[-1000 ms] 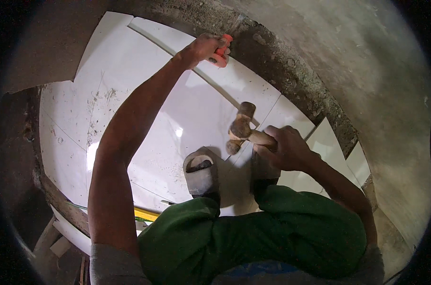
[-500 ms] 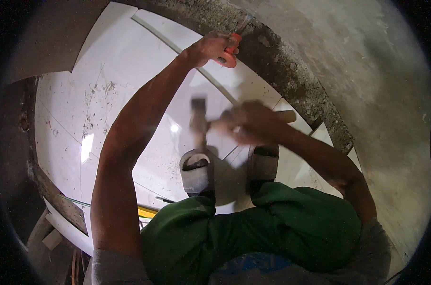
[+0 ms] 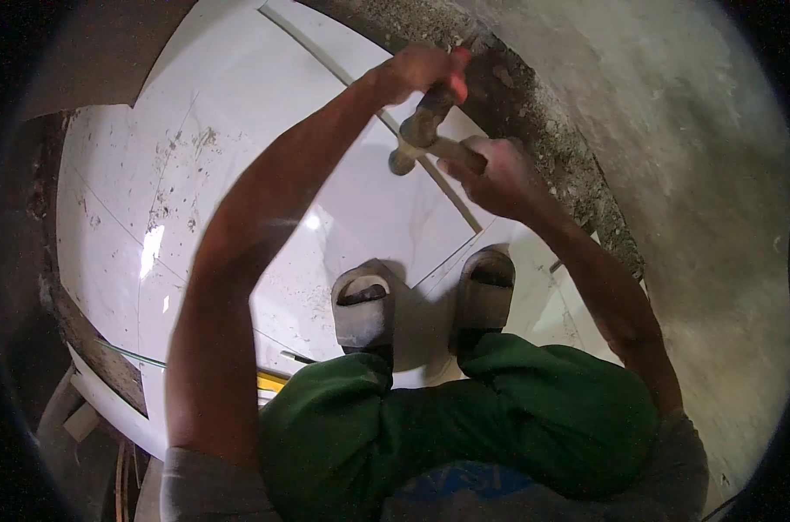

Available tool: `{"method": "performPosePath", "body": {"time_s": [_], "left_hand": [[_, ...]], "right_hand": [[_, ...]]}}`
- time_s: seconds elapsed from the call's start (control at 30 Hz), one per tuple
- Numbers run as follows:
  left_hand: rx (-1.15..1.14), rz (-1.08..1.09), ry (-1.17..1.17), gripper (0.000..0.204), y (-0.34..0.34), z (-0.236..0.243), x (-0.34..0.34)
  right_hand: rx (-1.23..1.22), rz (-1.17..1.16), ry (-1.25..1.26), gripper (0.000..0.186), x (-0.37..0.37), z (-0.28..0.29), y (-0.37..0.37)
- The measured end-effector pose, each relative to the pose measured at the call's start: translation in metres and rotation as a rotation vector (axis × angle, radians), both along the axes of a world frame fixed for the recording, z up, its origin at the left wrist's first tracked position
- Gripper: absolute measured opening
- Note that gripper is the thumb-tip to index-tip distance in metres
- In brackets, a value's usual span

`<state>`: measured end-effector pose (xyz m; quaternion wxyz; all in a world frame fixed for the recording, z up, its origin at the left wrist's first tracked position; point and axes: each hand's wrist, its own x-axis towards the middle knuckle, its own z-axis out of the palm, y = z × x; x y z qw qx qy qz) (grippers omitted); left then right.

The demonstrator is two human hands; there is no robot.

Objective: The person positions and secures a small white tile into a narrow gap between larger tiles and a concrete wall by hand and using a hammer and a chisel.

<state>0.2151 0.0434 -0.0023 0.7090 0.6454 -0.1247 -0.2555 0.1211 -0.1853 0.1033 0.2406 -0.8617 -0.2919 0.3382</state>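
My left hand is closed around the red grip of a chisel, whose blade points at the rough strip along the wall's foot. In my right hand is a hammer, gripped by its wooden handle. The hammer's head is up against the chisel's red grip in this view; whether they touch cannot be made out. Under both hands lie glossy white floor tiles. A thin straight strip runs across the tiles below my hands.
Bare, crumbly ground borders the tiles along a grey wall. My sandals stand on the tiles. A yellow tool lies beside my left knee. A brown sheet covers the far left. Grit is scattered on the left tiles.
The hammer has swung up and away from near my feet to the chisel, with my right hand moving farther out. My left hand and the chisel have shifted slightly right and farther away.
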Motion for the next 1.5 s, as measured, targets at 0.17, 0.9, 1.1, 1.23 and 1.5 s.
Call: {"method": "performPosePath", "body": {"time_s": [0.17, 0.9, 1.1, 1.23, 1.5], "left_hand": [[-0.08, 0.024, -0.529, 0.034, 0.011, -0.023, 0.008], [-0.065, -0.01, -0.192, 0.061, 0.046, -0.01, -0.003], [-0.259, -0.002, -0.194, 0.051, 0.039, -0.052, 0.01], [0.231, -0.097, -0.587, 0.049, 0.042, -0.054, 0.009], [-0.194, 0.009, -0.096, 0.032, 0.023, -0.065, 0.01]], "right_hand": [[0.128, 0.213, 0.029, 0.034, -0.017, 0.04, 0.014], [0.138, 0.632, 0.055, 0.045, -0.029, 0.023, 0.052], [-0.146, -0.046, 0.081, 0.049, 0.004, 0.009, 0.058], [0.003, 0.563, 0.079, 0.038, -0.038, 0.023, 0.062], [-0.153, -0.043, 0.082, 0.044, 0.018, 0.009, 0.064]]}}
